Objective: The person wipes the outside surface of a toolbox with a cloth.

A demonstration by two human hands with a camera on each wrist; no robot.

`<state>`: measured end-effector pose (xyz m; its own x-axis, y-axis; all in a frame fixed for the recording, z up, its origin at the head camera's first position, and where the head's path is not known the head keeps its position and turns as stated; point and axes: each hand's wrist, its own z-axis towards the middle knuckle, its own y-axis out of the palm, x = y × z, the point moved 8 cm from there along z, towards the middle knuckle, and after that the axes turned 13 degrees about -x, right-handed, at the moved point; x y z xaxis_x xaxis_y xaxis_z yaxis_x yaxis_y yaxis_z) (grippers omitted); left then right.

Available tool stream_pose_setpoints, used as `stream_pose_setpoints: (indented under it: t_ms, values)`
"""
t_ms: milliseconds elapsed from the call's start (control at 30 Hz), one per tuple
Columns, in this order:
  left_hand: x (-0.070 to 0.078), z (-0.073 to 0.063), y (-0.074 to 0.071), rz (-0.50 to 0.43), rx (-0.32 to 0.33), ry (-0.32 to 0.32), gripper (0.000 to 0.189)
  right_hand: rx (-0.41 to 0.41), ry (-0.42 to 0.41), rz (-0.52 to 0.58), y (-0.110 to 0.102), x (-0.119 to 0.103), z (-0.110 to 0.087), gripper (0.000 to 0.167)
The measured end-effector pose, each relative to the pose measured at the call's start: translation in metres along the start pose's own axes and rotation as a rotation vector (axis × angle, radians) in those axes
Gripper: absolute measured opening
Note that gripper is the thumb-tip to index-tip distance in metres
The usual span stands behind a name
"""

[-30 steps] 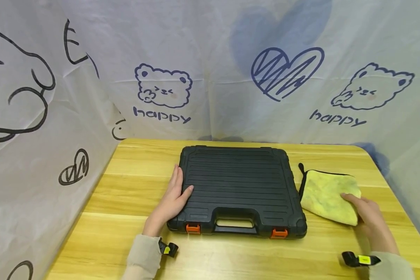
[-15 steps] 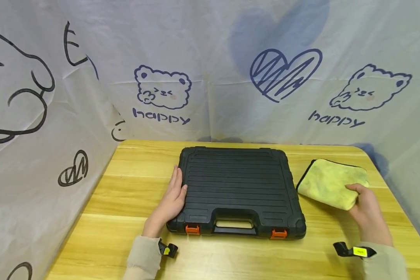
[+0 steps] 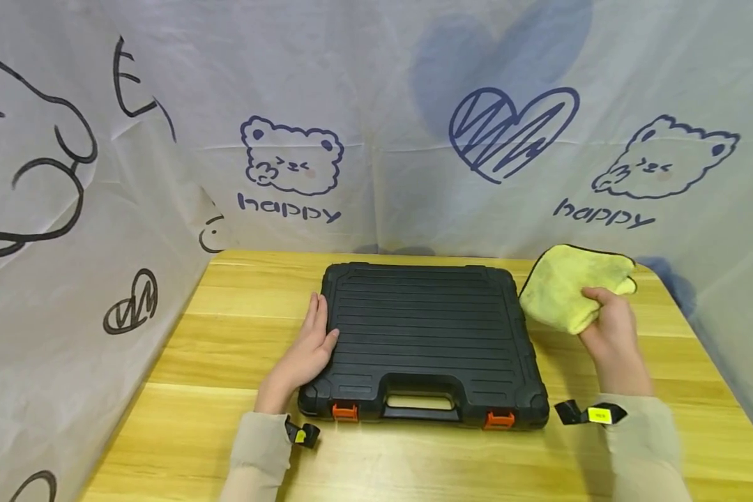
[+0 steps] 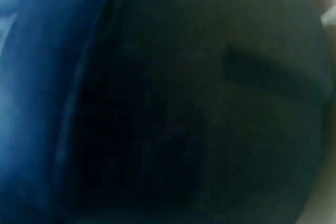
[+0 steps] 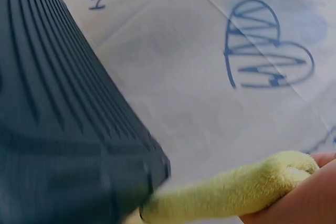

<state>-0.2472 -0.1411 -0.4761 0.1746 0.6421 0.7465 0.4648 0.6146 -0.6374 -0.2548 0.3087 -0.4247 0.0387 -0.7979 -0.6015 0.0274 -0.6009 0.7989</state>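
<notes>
A black ribbed plastic tool case (image 3: pixel 423 328) lies closed in mid-table in the head view, its handle and two orange latches towards me. My left hand (image 3: pixel 304 352) rests against its left side with straight fingers, the thumb over the edge of the lid. Off the case's right back corner, my right hand (image 3: pixel 611 331) pinches a folded yellow cloth (image 3: pixel 561 286) with black edging, raised over the table. In the right wrist view, the cloth (image 5: pixel 226 198) reaches from the fingers to the case's edge (image 5: pixel 152 177). The left wrist view is mostly dark and blurred.
The wood-grain table (image 3: pixel 226 335) ends at a white curtain (image 3: pixel 408 139) printed with bears and hearts. More of that curtain hangs along the left and right sides. Each wrist wears a black strap with a small camera mount.
My right hand has moved the yellow cloth up, away from me and slightly left, from lying on the table to above its back right part. My left hand stays at the case.
</notes>
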Motion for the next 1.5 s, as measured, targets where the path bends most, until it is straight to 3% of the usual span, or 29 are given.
stream_pose_setpoints:
  t_ms: [367, 533, 800, 1000, 1300, 1500]
  values:
    - [-0.002, 0.001, 0.001, -0.034, 0.024, 0.015, 0.071, 0.182, -0.021, -0.204, 0.052, 0.038, 0.037, 0.049]
    - [-0.003, -0.001, 0.001, -0.038, 0.015, -0.012, 0.072, 0.233, -0.011, -0.284, 0.066, 0.067, 0.054, 0.046]
    - [-0.005, -0.001, 0.001, -0.053, -0.001, -0.032, 0.074, 0.127, 0.148, -0.366, 0.096, 0.124, 0.077, 0.048]
    - [-0.006, -0.001, 0.002, -0.049, -0.001, -0.036, 0.074, 0.053, 0.245, -0.504, 0.115, 0.159, 0.085, 0.048]
    - [-0.003, 0.0, 0.001, -0.02, 0.022, -0.035, 0.073, -0.101, 0.391, -0.848, 0.146, 0.206, 0.091, 0.043]
    - [-0.003, 0.0, 0.001, -0.012, 0.038, -0.023, 0.071, -0.23, 0.441, -1.046, 0.158, 0.227, 0.088, 0.041]
